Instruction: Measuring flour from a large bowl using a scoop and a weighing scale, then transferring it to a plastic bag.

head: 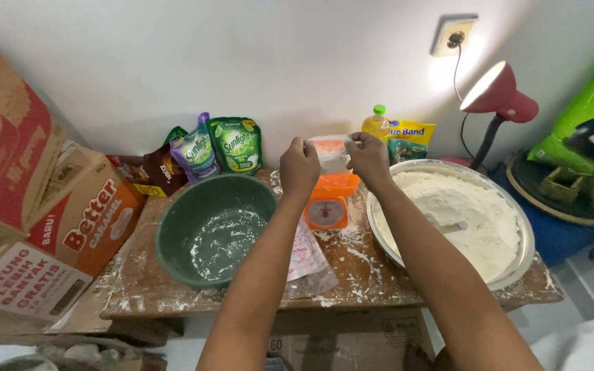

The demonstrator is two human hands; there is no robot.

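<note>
A small clear plastic bag of white flour (330, 152) sits on the orange kitchen scale (328, 203), its top pinched by left hand (299, 167) and right hand (368, 157); best held upright and steady.

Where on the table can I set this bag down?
Little room. A floury strip along the front edge, between green bowl and flour basin, is partly covered by a plastic bag. Back edge is crowded: pouches, scale.

Both forearms are bare to the elbow — no sleeves, watch, rings or gloves on the hands (335, 165).
</note>
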